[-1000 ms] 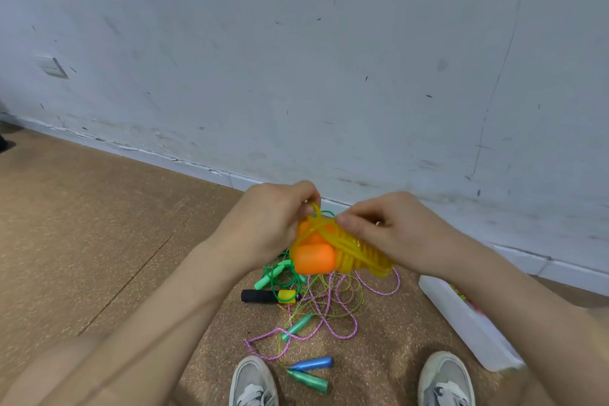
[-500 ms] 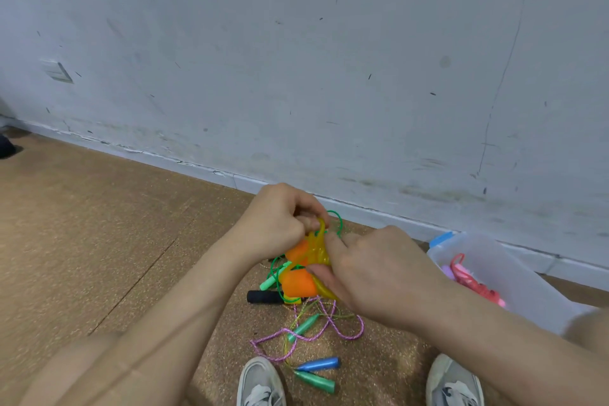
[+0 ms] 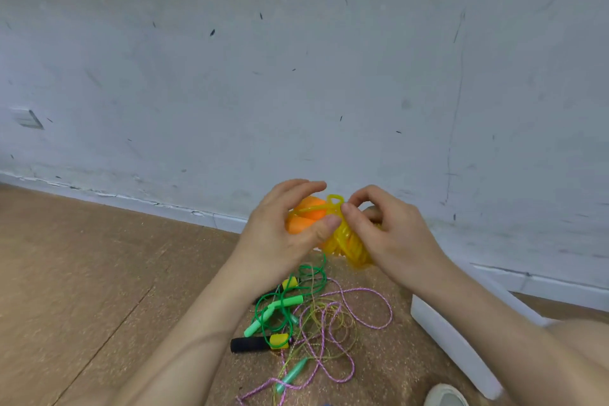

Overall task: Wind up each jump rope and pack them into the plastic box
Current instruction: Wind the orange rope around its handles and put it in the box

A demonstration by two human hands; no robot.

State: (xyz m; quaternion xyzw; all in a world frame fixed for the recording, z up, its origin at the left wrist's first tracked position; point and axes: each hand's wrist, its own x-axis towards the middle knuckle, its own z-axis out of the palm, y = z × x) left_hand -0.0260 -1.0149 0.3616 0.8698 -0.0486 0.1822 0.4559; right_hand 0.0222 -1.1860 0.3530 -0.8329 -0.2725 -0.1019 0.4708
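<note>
I hold a wound yellow jump rope (image 3: 346,242) with orange handles (image 3: 304,216) in front of the wall. My left hand (image 3: 280,231) grips the orange handles, thumb across them. My right hand (image 3: 385,234) pinches the yellow cord at the top of the bundle, where a small loop sticks up. On the floor below lies a tangle of loose ropes: a green rope (image 3: 280,306), a pink rope (image 3: 359,313), and a black and yellow handle (image 3: 260,343). The white plastic box (image 3: 451,339) stands at the right, its inside hidden by my right arm.
A scuffed white wall (image 3: 296,76) with a baseboard runs close behind my hands. The floor (image 3: 82,273) is brown cork. The toe of a shoe (image 3: 445,395) shows at the bottom edge, right of the tangle.
Both hands have risen with the yellow bundle. My right hand has moved from over the bundle to pinching the cord at its top. The view shifted, and my arm now hides the box's inside.
</note>
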